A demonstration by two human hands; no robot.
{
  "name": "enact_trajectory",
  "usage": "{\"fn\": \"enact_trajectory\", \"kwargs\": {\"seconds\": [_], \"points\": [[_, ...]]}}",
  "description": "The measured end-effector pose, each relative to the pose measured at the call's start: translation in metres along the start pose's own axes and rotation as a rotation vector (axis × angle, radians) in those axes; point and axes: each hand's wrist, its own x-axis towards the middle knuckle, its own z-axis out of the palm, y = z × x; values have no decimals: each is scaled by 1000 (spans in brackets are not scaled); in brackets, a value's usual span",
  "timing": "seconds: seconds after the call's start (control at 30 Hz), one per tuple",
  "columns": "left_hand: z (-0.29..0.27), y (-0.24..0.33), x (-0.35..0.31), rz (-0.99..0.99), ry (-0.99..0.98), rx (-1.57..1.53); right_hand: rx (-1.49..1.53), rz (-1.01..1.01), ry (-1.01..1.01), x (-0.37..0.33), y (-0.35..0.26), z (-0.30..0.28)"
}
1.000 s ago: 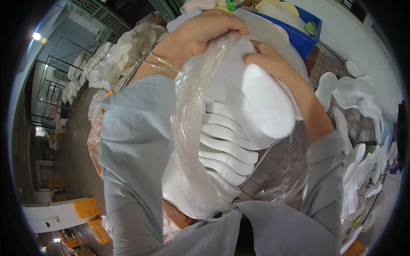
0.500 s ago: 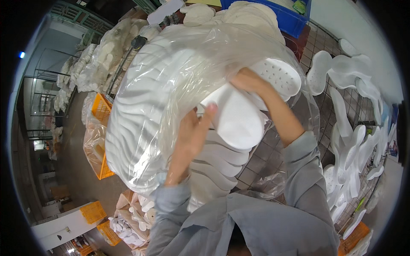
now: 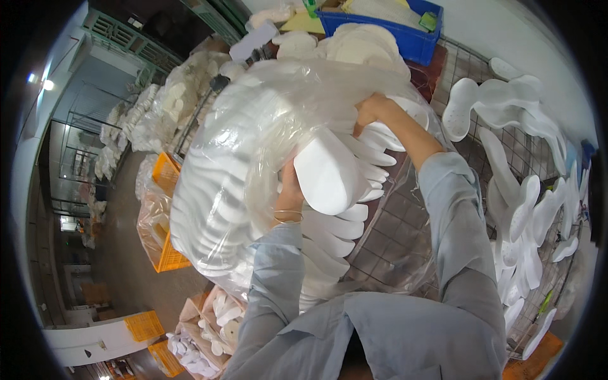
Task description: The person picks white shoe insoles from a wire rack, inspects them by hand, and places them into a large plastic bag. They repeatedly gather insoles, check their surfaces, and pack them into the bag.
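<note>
A large clear plastic bag (image 3: 212, 183) is packed with rows of white foam insoles, its mouth gaping toward the right. In that mouth a white insole (image 3: 329, 171) sticks out, rounded end toward me. My left hand (image 3: 291, 190) grips this insole at its left edge, its fingers partly hidden behind it and the plastic. Further up, my right hand (image 3: 373, 113) is bent over the bag's opening with fingers curled; what lies in them is hidden. More insoles (image 3: 373, 152) fan out beneath the right hand, and another row (image 3: 326, 237) lies below the held one.
Loose white insoles (image 3: 529, 209) lie on a wire rack at right. A blue crate (image 3: 380, 22) stands at the far side beside stacked cream-coloured pads (image 3: 367, 50). Orange crates (image 3: 170, 247) and a sack of white pieces (image 3: 212, 326) sit on the left.
My left hand has slipped behind the insole's edge, and that insole now stands more tilted. My right hand has moved slightly up; the insoles under it have spread out.
</note>
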Motion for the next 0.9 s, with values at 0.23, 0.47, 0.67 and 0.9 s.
{"fn": "enact_trajectory", "kwargs": {"seconds": [0.23, 0.47, 0.67, 0.9], "points": [[27, 1, -20, 119, -85, 112, 316, 162, 72, -50, -16, -12], [48, -72, -44, -17, -165, -136, 960, 173, 131, -134, 20, 27], [64, -90, -48, 0, -163, -123, 1221, 313, 403, -103, 50, 86], [46, -78, -82, -83, -255, -197, 1477, 167, 100, -120, 77, 110]]}}
